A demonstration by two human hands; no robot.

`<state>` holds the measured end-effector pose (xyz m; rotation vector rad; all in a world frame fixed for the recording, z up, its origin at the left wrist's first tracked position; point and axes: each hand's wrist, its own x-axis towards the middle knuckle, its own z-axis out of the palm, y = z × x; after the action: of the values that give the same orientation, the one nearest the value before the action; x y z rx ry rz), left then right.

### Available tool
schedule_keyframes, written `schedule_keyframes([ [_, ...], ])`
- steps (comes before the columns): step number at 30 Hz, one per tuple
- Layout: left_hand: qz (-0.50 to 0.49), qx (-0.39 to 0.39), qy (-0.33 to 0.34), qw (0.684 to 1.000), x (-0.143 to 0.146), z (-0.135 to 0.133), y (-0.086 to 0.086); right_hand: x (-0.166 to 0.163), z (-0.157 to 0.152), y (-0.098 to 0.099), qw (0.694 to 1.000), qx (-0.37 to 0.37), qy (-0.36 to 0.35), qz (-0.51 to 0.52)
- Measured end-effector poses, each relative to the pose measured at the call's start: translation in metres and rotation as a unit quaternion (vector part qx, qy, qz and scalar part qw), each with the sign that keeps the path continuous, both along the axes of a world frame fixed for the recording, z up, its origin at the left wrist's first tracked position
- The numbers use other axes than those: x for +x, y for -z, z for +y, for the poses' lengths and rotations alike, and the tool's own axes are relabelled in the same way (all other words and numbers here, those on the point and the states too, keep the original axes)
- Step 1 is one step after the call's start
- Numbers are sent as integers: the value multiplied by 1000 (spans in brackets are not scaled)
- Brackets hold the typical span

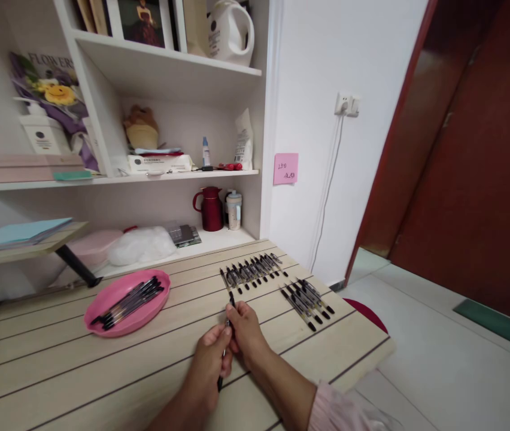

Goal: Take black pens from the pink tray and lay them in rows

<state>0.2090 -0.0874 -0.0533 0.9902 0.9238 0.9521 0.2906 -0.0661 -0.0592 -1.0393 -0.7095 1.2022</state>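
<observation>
Near the table's front, both hands meet around a black pen (224,353) held at a slant. My left hand (212,356) is closed on its lower part, and a dark end sticks out below the fingers. Higher up, my right hand (246,331) pinches the dark upper end; whether that piece is joined to the rest is hidden by the fingers. Beyond the hands lies a long row of black-and-clear pens (250,272). A smaller group of similar pens (306,302) lies to the right. On the left, a pink oval tray (91,302) holds several more pens (133,301).
The slatted wooden table (57,371) ends at a right edge above a tiled floor. A small raised stand (75,230) with blue papers is at the left. Behind, white shelves (169,54) hold a dark red jug (212,209) and a cup (234,211). A cord hangs along the wall.
</observation>
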Motion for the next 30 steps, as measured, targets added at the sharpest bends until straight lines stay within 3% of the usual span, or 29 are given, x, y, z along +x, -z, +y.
schedule_keyframes([
  [15, 43, 17, 53, 998, -1, 1, -1, 5, -3, 4, 998, 15, 9, 53],
  [23, 64, 22, 9, 998, 4, 0, 8, 3, -5, 6, 998, 30, 14, 53],
  [30, 14, 3, 64, 998, -1, 0, 5, 12, -6, 5, 993, 20, -22, 118],
])
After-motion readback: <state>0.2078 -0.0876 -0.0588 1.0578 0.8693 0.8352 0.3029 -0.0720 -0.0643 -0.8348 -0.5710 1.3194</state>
